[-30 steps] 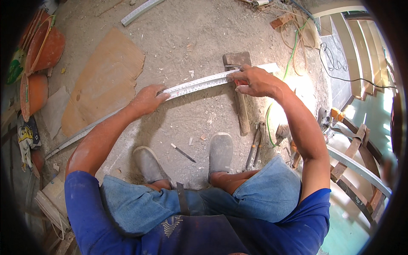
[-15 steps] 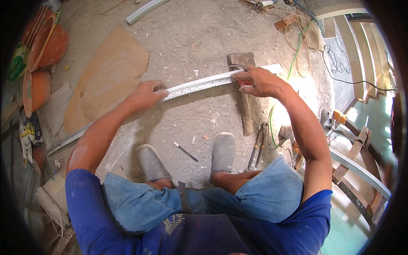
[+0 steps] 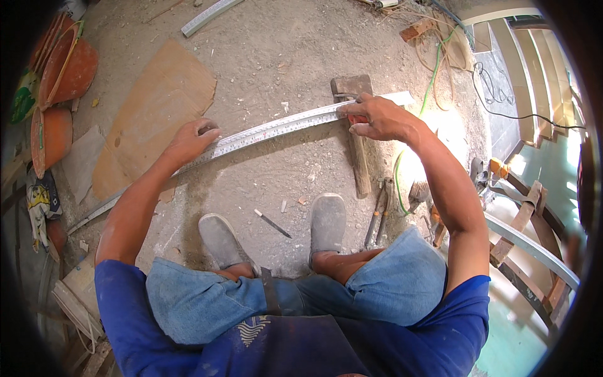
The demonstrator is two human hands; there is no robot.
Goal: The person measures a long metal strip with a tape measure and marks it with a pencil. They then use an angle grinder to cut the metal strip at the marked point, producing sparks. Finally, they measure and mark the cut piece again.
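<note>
Shorts of faded blue denim (image 3: 399, 279) at btm ctr. Grey slip-on shoes (image 3: 328, 223) on dusty ground just above, set apart; btwn them a slim dark stick w/ white end (image 3: 274, 224). Rt of these, pincers w/ dark-and-orange handles (image 3: 373, 225) lie on ground.

Long pale straight-edged strip (image 3: 295, 119) crosses mid-frame, from lower lft to upper rt of ctr; white measuring tape w/ printed scale (image 3: 273, 132) runs along it btwn the hands.

L hand (image 3: 191, 139), lft of ctr: thumb & forefinger curled at strip w/ small visible gap; cannot tell if other fingers grip. R hand (image 3: 380, 119), upper rt of ctr: fingers bent over strip, thumb below, pinching small red case (image 3: 358, 119).

Hammer w/ blocky head & wooden handle (image 3: 358, 166) lies under strip, nr R hand.

Further off: brown cardboard sheet (image 3: 151, 119), upper lft, flat on ground; orange plastic buckets (image 3: 55, 135), far lft; thin green cable (image 3: 433, 76) & reddish brick (image 3: 417, 30), upper rt; pale metal channel (image 3: 210, 16), top edge, lft of ctr.
</note>
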